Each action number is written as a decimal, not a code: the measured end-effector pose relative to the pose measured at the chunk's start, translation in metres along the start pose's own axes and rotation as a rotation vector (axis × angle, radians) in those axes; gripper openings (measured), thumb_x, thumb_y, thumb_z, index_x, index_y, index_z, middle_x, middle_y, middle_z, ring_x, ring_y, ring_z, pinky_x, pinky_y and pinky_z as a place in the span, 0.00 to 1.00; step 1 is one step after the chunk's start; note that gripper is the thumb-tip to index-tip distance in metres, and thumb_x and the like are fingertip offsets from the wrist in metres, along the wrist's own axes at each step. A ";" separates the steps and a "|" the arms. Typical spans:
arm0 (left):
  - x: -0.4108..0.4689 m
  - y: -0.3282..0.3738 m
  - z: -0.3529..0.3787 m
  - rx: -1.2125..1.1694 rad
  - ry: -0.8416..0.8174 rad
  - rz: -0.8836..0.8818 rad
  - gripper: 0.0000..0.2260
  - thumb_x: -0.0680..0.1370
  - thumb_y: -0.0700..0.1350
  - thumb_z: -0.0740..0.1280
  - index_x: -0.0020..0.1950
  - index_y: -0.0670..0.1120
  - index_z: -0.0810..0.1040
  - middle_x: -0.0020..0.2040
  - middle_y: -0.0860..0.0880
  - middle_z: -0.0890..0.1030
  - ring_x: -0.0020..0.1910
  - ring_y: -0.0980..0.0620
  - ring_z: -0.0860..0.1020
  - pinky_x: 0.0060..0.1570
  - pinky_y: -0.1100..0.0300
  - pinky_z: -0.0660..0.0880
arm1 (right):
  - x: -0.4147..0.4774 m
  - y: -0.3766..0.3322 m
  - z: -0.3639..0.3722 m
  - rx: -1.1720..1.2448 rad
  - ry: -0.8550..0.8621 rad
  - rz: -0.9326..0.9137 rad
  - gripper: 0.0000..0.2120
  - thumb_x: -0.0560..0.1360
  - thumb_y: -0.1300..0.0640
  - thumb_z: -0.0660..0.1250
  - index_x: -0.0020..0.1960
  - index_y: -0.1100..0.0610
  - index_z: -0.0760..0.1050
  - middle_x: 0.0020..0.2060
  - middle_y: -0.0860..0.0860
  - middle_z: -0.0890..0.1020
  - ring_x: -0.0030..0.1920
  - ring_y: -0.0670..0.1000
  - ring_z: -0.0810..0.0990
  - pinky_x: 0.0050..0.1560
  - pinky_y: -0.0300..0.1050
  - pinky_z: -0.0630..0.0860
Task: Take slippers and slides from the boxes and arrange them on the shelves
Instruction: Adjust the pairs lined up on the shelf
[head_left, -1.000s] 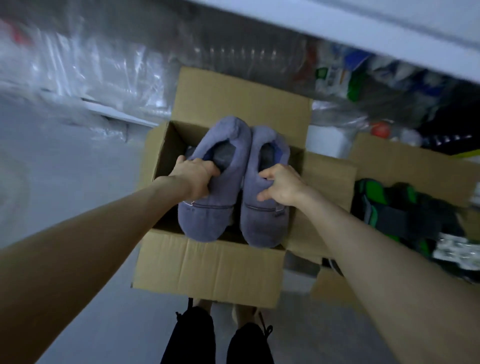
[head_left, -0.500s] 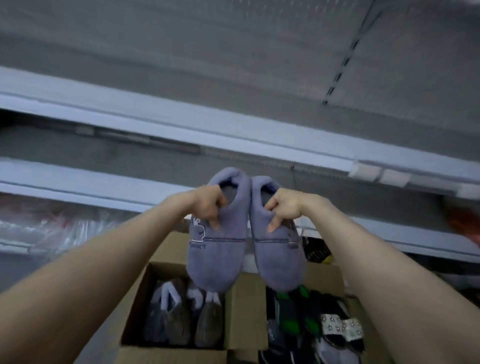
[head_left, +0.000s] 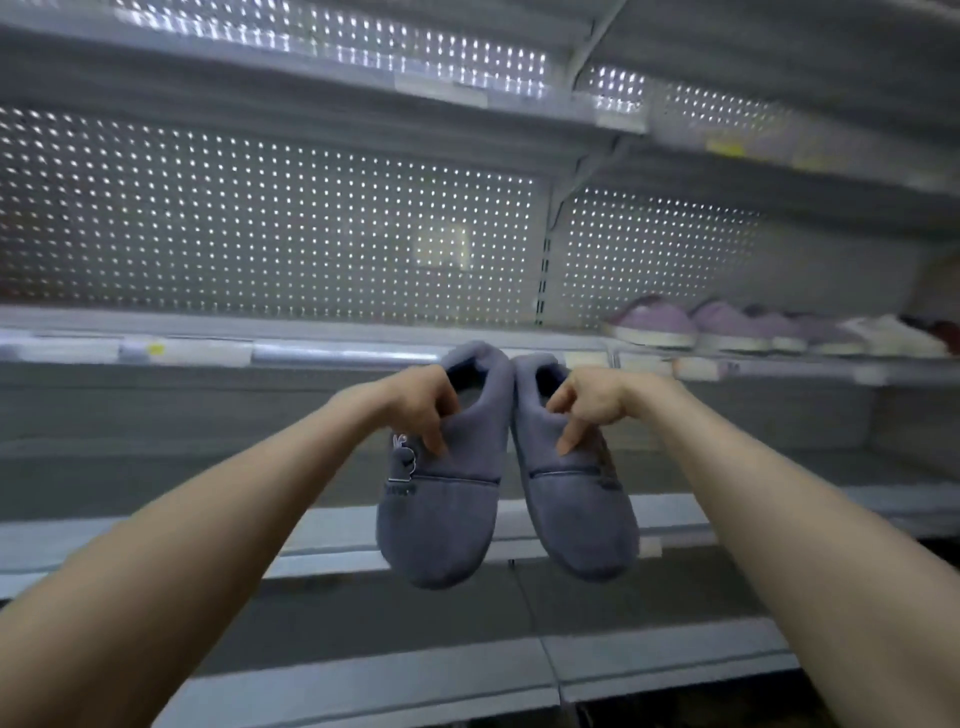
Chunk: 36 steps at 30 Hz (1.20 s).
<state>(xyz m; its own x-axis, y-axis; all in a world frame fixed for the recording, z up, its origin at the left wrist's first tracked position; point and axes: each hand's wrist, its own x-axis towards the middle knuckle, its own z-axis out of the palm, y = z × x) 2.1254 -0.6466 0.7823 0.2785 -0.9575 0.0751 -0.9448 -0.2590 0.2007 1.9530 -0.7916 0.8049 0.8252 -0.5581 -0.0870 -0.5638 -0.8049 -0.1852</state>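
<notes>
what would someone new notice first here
Dead centre, the left hand and right hand each pinch a blue-grey slipper by its opening, so the left slipper and right slipper hang toes down in front of the shelving. Behind them the perforated back panel glows with dots of light. On the shelf at the right stands a row of lilac slippers.

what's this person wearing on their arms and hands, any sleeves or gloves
Both forearms are bare to the frame edge, no sleeves in view. The left hand and right hand wear no gloves; no watch, bracelet or ring shows.
</notes>
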 end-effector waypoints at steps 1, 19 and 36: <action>0.002 0.004 -0.010 0.012 0.024 0.012 0.16 0.65 0.39 0.74 0.28 0.46 0.66 0.27 0.51 0.67 0.27 0.56 0.65 0.27 0.61 0.62 | -0.003 0.002 -0.011 -0.005 0.038 0.008 0.15 0.65 0.56 0.77 0.51 0.54 0.82 0.41 0.47 0.78 0.45 0.48 0.75 0.49 0.43 0.73; 0.144 0.037 -0.102 0.001 0.350 -0.019 0.11 0.65 0.40 0.75 0.34 0.43 0.72 0.32 0.46 0.69 0.34 0.49 0.67 0.30 0.60 0.63 | 0.087 0.072 -0.142 0.017 0.313 -0.024 0.13 0.64 0.61 0.78 0.44 0.47 0.80 0.38 0.47 0.78 0.44 0.51 0.76 0.52 0.51 0.79; 0.289 0.029 -0.117 0.001 0.442 -0.183 0.06 0.67 0.38 0.73 0.40 0.42 0.79 0.34 0.46 0.73 0.37 0.49 0.71 0.35 0.61 0.67 | 0.226 0.128 -0.199 0.030 0.314 -0.198 0.14 0.67 0.61 0.76 0.50 0.51 0.80 0.40 0.48 0.78 0.45 0.48 0.75 0.47 0.40 0.73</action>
<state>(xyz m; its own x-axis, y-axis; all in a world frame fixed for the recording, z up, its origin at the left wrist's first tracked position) 2.1986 -0.9157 0.9241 0.4866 -0.7509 0.4465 -0.8736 -0.4184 0.2486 2.0610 -1.0609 0.9561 0.8649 -0.4310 0.2573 -0.3897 -0.8996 -0.1970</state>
